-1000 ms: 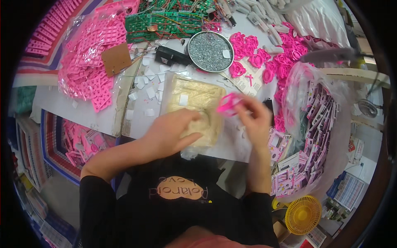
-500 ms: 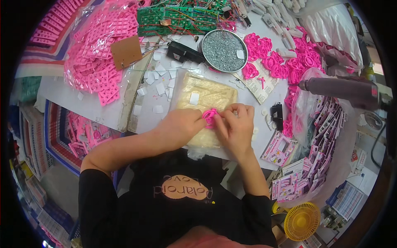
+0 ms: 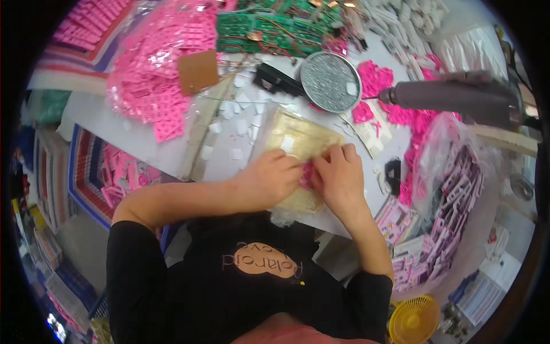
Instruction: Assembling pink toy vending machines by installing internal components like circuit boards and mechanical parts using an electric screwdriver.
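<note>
A pink plastic ring-shaped part (image 3: 307,175) is between my two hands, low over a flat yellowish pad (image 3: 298,202) wrapped in clear plastic. My left hand (image 3: 274,179) pinches its left side, with thumb and fingers drawn together. From the right, my right hand (image 3: 342,176) grips the other side with bent fingers. Both hands cover much of the part, and the picture is slightly blurred, so its finer shape is hard to make out. A small white square piece (image 3: 288,143) lies on the pad just beyond my left hand.
Beyond the pad stands a round metal dish (image 3: 330,80) of small screws, beside a black plastic piece (image 3: 278,79). A power screwdriver (image 3: 450,98) hangs at the right. Pink parts in a bag (image 3: 166,74), green circuit boards (image 3: 272,31) and a bag of printed pieces (image 3: 444,218) surround the workspace.
The whole view has shifted, so the table appears farther right, while the screwdriver appears farther left. Both hands remain on the pink part over the pad, with fingers slightly re-posed.
</note>
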Action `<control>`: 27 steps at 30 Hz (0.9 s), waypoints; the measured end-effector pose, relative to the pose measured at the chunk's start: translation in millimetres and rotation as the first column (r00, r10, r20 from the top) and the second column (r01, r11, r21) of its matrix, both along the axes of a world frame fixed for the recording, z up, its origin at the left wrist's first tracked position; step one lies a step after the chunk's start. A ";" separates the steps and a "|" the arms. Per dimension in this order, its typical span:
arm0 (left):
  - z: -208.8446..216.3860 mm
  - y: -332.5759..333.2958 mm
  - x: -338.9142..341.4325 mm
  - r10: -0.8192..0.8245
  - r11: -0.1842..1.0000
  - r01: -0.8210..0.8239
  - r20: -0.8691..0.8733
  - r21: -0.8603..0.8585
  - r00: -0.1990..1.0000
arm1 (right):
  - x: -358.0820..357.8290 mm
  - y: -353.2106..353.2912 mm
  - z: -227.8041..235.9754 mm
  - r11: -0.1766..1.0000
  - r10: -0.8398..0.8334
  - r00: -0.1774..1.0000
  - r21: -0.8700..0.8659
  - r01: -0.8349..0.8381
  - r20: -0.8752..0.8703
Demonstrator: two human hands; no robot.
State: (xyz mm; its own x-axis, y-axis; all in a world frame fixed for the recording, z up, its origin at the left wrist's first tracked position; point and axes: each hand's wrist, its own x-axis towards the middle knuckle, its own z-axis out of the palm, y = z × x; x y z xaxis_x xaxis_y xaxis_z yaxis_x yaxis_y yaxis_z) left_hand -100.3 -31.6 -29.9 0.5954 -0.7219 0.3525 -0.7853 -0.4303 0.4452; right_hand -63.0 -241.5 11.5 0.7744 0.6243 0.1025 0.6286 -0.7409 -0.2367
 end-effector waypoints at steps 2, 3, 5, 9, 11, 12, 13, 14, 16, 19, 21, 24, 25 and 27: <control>8.0 4.4 -3.9 0.026 0.998 -0.027 0.007 0.056 1.000 | -0.8 -2.8 -5.6 1.000 0.008 0.999 0.000 -0.008 -0.045; 10.3 3.3 -1.4 0.018 0.997 -0.020 0.030 0.070 0.999 | -0.4 -5.7 -6.8 1.000 0.009 0.998 0.005 -0.009 -0.062; 18.4 15.8 9.4 -0.056 0.996 0.070 -0.225 0.055 0.973 | -3.4 -6.4 -8.3 0.999 0.000 1.000 0.035 0.000 -0.018; 81.6 93.1 82.0 0.028 0.959 -0.158 -0.478 -0.233 0.878 | -5.4 -6.2 -1.3 0.991 -0.007 0.999 0.131 0.012 -0.039; 105.9 149.6 138.7 0.515 0.788 -0.575 -0.275 -0.221 0.812 | -6.6 -7.3 0.8 0.985 -0.011 0.997 0.171 0.024 -0.079; 108.5 190.8 178.1 0.635 0.709 -0.674 -0.229 -0.208 0.738 | -6.7 -8.1 2.8 0.985 -0.018 0.995 0.171 0.036 -0.103; 113.8 225.7 206.8 0.703 0.600 -0.778 -0.340 -0.188 0.624 | -6.1 -8.9 4.7 0.983 -0.028 0.991 0.175 0.050 -0.127; 106.7 274.3 242.4 0.827 0.547 -0.837 -0.157 -0.006 0.541 | -5.3 -8.2 8.4 0.978 -0.009 0.991 0.206 0.037 -0.133; 95.5 315.7 286.1 0.902 0.371 -0.902 0.143 0.220 0.406 | -3.5 -9.1 14.6 0.963 -0.025 0.991 0.262 0.059 -0.132; 107.7 309.8 343.2 0.886 0.209 -0.928 0.341 0.310 0.314 | -6.4 -22.9 23.7 0.951 -0.098 0.985 0.280 0.135 -0.142; 111.2 287.0 384.5 0.874 0.202 -0.925 0.367 0.321 0.318 | -9.1 -33.3 27.2 0.947 -0.149 0.976 0.262 0.188 -0.161; 118.7 265.8 449.1 0.863 0.168 -0.921 0.399 0.353 0.310 | -8.3 -44.1 36.4 0.943 -0.200 0.968 0.238 0.233 -0.153; 121.1 254.3 466.3 0.864 0.158 -0.916 0.398 0.369 0.309 | -9.4 -47.4 38.1 0.940 -0.212 0.961 0.232 0.250 -0.177; 127.2 249.7 494.2 0.861 0.143 -0.922 0.414 0.360 0.295 | -7.6 -51.3 41.3 0.935 -0.226 0.947 0.221 0.276 -0.227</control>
State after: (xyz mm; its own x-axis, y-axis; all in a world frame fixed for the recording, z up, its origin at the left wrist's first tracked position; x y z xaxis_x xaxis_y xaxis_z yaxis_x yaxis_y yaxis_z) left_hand 393.9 218.1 97.3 0.9298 0.2379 0.2810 0.2769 -0.9548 -0.1078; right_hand -70.6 -292.9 52.8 0.9226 0.3812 0.0596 0.3528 -0.7708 -0.5305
